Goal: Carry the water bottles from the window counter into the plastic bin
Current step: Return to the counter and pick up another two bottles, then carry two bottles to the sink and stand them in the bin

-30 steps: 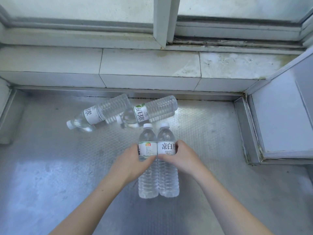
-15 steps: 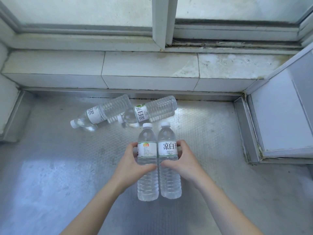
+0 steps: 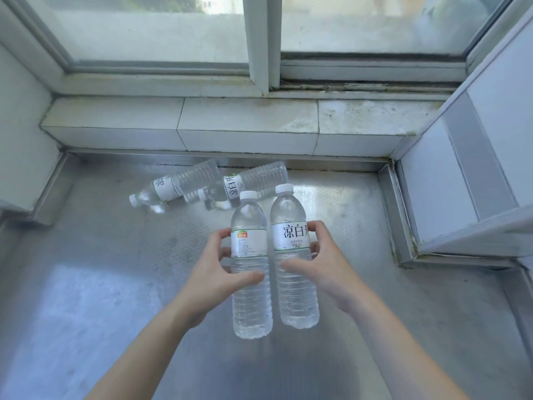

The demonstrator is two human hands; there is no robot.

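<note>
1. Both hands are wrapped around bottles: left hand [image 3: 215, 280] grips one clear plastic water bottle [image 3: 250, 272], right hand [image 3: 326, 262] grips its twin [image 3: 292, 255], both above the steel counter [image 3: 86, 284].
2. Pickup step, I'd say; two more bottles [image 3: 184, 183] lie near the sill.
3. Next: turn and find the bin, which isn't in view.

A metal counter [image 3: 95, 284] with a fine embossed pattern spreads below and to every side of the hands, catching pale daylight in a bright patch off to their left. Beyond them, a ledge of white tiles [image 3: 248, 122], stained toward its right end, runs along the back. Above it sits a window [image 3: 150, 24] with a white frame and a grimy track. To the right stands a white panelled cabinet [image 3: 476, 157].
</note>
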